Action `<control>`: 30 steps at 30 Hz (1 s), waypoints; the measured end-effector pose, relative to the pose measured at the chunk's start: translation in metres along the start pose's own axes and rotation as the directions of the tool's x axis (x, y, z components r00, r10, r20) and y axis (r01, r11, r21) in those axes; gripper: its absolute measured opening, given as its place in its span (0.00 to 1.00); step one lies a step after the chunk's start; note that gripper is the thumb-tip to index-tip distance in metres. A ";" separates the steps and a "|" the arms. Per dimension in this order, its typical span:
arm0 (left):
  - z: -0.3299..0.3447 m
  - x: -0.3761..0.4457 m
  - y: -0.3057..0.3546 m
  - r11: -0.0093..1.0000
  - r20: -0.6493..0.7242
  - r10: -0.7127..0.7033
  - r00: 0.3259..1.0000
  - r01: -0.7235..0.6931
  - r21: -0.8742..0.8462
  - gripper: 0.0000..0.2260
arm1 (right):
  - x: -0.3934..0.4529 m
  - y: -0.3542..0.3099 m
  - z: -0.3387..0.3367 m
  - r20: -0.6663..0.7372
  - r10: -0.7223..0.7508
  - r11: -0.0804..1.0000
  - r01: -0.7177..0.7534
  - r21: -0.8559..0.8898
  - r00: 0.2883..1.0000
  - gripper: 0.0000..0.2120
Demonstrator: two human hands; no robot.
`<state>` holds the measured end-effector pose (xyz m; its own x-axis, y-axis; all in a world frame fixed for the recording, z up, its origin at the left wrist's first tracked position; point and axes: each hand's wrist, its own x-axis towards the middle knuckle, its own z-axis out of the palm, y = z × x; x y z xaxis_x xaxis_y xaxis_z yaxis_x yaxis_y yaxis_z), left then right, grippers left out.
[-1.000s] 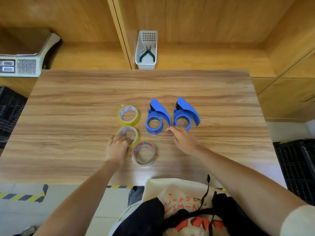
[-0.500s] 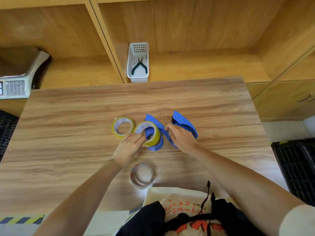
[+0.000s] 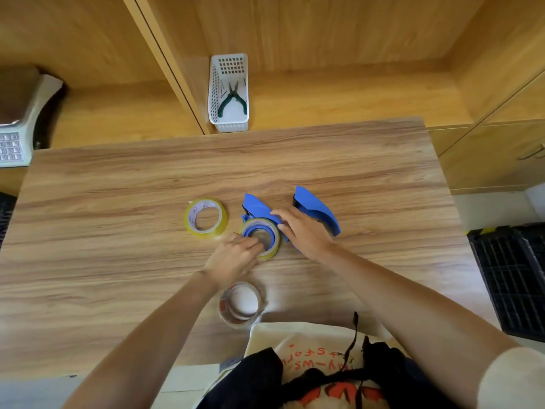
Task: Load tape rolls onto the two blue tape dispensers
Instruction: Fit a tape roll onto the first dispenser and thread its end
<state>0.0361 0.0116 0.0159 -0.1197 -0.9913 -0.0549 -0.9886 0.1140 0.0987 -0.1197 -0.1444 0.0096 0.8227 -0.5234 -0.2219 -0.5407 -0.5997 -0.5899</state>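
Observation:
Two blue tape dispensers lie side by side on the wooden table. The left dispenser has a yellow tape roll seated around its blue hub. My left hand grips that roll at its near left edge. My right hand rests on the left dispenser's blade end and covers part of the right dispenser. A second yellow roll lies flat to the left. A clear roll lies near the table's front edge.
A white basket holding green-handled pliers stands on the shelf behind the table. A weighing scale sits at the far left. Black crates stand on the floor at the right.
My left hand picked up the near yellow roll, carried it right and lowered it onto the left dispenser's hub. My right hand moved onto the dispenser. The view shifted closer.

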 end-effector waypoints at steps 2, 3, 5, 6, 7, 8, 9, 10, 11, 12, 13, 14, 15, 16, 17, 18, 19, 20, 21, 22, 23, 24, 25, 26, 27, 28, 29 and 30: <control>-0.002 0.004 0.001 0.999 0.030 -0.033 0.999 0.034 -0.031 0.13 | 0.003 0.001 0.005 0.020 -0.004 1.000 0.004 -0.013 1.000 0.19; -0.004 0.006 0.003 0.997 0.037 -0.050 0.998 0.052 -0.049 0.14 | 0.004 0.001 0.006 0.022 0.000 1.000 0.000 -0.016 1.000 0.20; -0.002 0.007 0.004 0.993 0.038 -0.070 0.997 0.073 -0.093 0.15 | 0.006 0.002 0.007 0.017 0.006 1.000 -0.005 -0.019 1.000 0.20; 0.000 0.008 0.005 0.990 0.040 -0.075 0.996 0.079 -0.113 0.16 | 0.006 0.003 0.007 0.011 0.005 1.000 -0.005 -0.024 1.000 0.21; 0.003 0.007 0.004 0.988 0.040 -0.078 0.996 0.083 -0.132 0.16 | 0.006 0.003 0.006 0.006 0.004 1.000 -0.004 -0.031 1.000 0.21; 0.006 0.007 0.004 0.985 0.036 -0.074 0.997 0.079 -0.152 0.17 | 0.006 0.003 0.006 0.005 0.003 0.999 -0.003 -0.038 1.000 0.22; 0.008 0.006 0.002 0.982 0.035 -0.071 0.997 0.076 -0.171 0.17 | 0.007 0.004 0.006 0.005 0.001 0.999 -0.001 -0.045 1.000 0.22; 0.012 0.005 0.001 0.981 0.016 -0.066 0.998 0.068 -0.184 0.17 | 0.007 0.004 0.006 0.005 0.002 0.999 -0.002 -0.047 1.000 0.22; 0.015 0.003 -0.001 0.981 -0.015 -0.065 0.998 0.061 -0.182 0.15 | 0.007 0.004 0.006 0.009 0.005 0.999 -0.005 -0.041 1.000 0.22; 0.016 0.002 -0.003 0.984 -0.057 -0.072 0.996 0.062 -0.167 0.14 | 0.007 0.004 0.005 0.011 0.006 0.999 -0.005 -0.032 1.000 0.22; 0.015 0.001 -0.006 0.985 -0.099 -0.103 0.990 0.088 -0.150 0.14 | 0.007 0.004 0.005 0.014 0.001 1.000 -0.001 -0.025 1.000 0.21; 0.013 -0.001 -0.009 0.980 -0.145 -0.161 0.976 0.140 -0.140 0.15 | 0.006 0.004 0.003 0.014 -0.008 1.000 0.008 -0.021 1.000 0.21; 0.009 -0.001 -0.013 0.967 -0.186 -0.239 0.953 0.216 -0.136 0.16 | 0.006 0.005 0.001 0.013 -0.016 1.000 0.016 -0.020 1.000 0.20; 0.005 -0.002 -0.019 0.943 -0.212 -0.327 0.921 0.303 -0.137 0.16 | 0.006 0.006 -0.002 0.014 -0.020 1.000 0.020 -0.019 1.000 0.20; 0.002 -0.004 -0.027 0.905 -0.206 -0.423 0.882 0.401 -0.140 0.17 | 0.006 0.006 -0.005 0.013 -0.021 1.000 0.021 -0.014 1.000 0.19; 0.002 -0.005 -0.036 0.854 -0.178 -0.519 0.836 0.500 -0.143 0.18 | 0.006 0.007 -0.008 0.007 -0.021 1.000 0.021 -0.005 1.000 0.19; 0.002 -0.008 -0.045 0.801 -0.136 -0.599 0.789 0.584 -0.136 0.19 | 0.006 0.008 -0.010 -0.005 -0.020 1.000 0.020 0.005 1.000 0.19; 0.003 -0.010 -0.054 0.760 -0.085 -0.648 0.757 0.638 -0.121 0.20 | 0.006 0.008 -0.012 -0.020 -0.013 1.000 0.014 0.015 1.000 0.18; 0.004 -0.013 -0.061 0.738 -0.028 -0.672 0.740 0.667 -0.104 0.20 | 0.006 0.008 -0.014 -0.034 -0.003 1.000 0.004 0.019 0.999 0.18; 0.006 -0.015 -0.066 0.727 0.044 -0.681 0.731 0.681 -0.087 0.20 | 0.005 0.008 -0.017 -0.050 0.007 1.000 -0.006 0.019 0.999 0.18; 0.006 -0.017 -0.069 0.729 0.129 -0.673 0.729 0.683 -0.052 0.20 | 0.004 0.009 -0.018 -0.061 0.014 1.000 -0.013 0.018 0.998 0.17; 0.006 -0.017 -0.070 0.741 0.208 -0.657 0.724 0.672 0.003 0.20 | 0.002 0.010 -0.020 -0.065 0.020 1.000 -0.019 0.017 0.998 0.17; 0.005 -0.018 -0.069 0.752 0.261 -0.648 0.715 0.655 0.071 0.19 | 0.001 0.011 -0.021 -0.066 0.023 1.000 -0.022 0.018 0.998 0.16; 0.004 -0.019 -0.067 0.754 0.286 -0.649 0.705 0.645 0.122 0.19 | -0.001 0.012 -0.022 -0.066 0.027 0.999 -0.026 0.019 0.997 0.16; 0.003 -0.019 -0.065 0.753 0.276 -0.654 0.705 0.641 0.148 0.18 | -0.003 0.014 -0.023 -0.068 0.033 0.999 -0.031 0.021 0.997 0.17; 0.000 -0.019 -0.062 0.749 0.254 -0.660 0.707 0.643 0.159 0.18 | -0.005 0.015 -0.024 -0.069 0.042 0.999 -0.041 0.021 0.997 0.19; -0.002 -0.019 -0.059 0.746 0.234 -0.665 0.709 0.644 0.171 0.18 | -0.007 0.017 -0.025 -0.065 0.053 0.998 -0.051 0.020 0.996 0.21; -0.003 -0.020 -0.056 0.744 0.219 -0.668 0.712 0.644 0.178 0.17 | -0.009 0.019 -0.026 -0.062 0.062 0.998 -0.060 0.023 0.996 0.23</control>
<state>0.0944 0.0246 0.0143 0.5548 -0.7670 -0.3225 -0.8292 -0.5415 -0.1385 -0.1418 -0.1672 0.0210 0.7753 -0.5958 -0.2096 -0.5851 -0.5528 -0.5933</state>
